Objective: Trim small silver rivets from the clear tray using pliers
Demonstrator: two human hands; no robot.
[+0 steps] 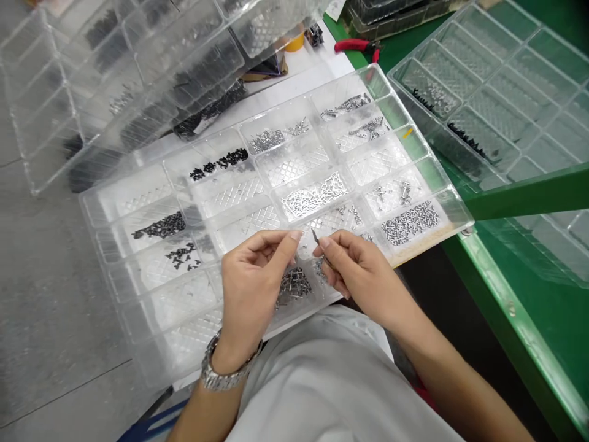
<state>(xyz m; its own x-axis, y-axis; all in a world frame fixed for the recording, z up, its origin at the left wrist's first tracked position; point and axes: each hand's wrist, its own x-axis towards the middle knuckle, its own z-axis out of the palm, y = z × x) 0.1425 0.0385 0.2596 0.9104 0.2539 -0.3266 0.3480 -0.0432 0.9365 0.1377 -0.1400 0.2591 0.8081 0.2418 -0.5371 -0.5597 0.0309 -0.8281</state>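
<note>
My left hand (255, 279), with a metal watch at the wrist, is closed in a pinch over the clear compartment tray (276, 319); what lies between its fingertips is too small to name. Just to its right, my right hand (356, 267) grips a thin dark pointed tool (315, 236), its tip directed up and left. Beneath the hands, dark and silvery small parts (295, 285) fill one compartment. Beyond them lie bright silver pieces (315, 195). More small screws (411, 223) sit at the right, and black parts (161, 226) at the left.
A second clear organizer (69, 104) rises at the upper left, above bagged dark parts. Red-handled pliers (356, 46) rest at the top on the green surface. Another clear tray (501, 92) stands at the right, near a green metal edge (519, 319).
</note>
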